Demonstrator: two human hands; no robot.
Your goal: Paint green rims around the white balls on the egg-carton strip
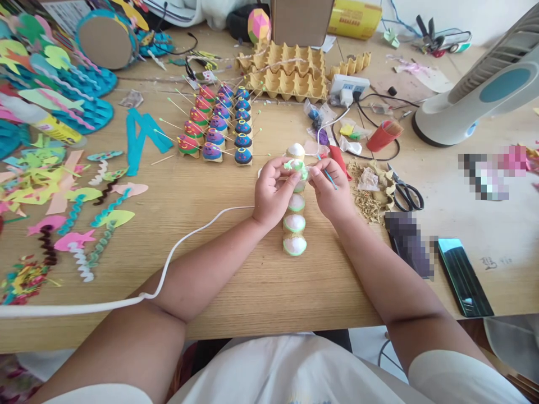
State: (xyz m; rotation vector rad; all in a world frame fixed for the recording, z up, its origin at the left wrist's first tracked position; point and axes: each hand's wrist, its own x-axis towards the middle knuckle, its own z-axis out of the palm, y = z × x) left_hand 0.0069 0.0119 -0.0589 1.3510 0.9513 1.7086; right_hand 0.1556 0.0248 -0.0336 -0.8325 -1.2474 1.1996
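My left hand [275, 193] is closed, its thumb and fingers pinching a soft light-green piece [297, 165] that looks like modelling clay. Close beside it my right hand [332, 191] is also closed, with a thin blue stick [330, 179] between its fingers. Its fingertips meet the edge of the green piece. Under and around both hands runs a row of egg-carton cups. The near cup [295, 245] has a white domed top with a light-green rim, and the far cup [295, 150] shows a white top. My fingers partly hide the cups between.
Painted egg-carton cups [215, 122] with pin-like feelers stand in rows ahead. Egg cartons [290, 67] and a power strip [349, 87] lie behind. Scissors [406, 191], a phone [464, 276] and a fan [463, 95] are to the right. A white cable [189, 231] crosses over my left arm.
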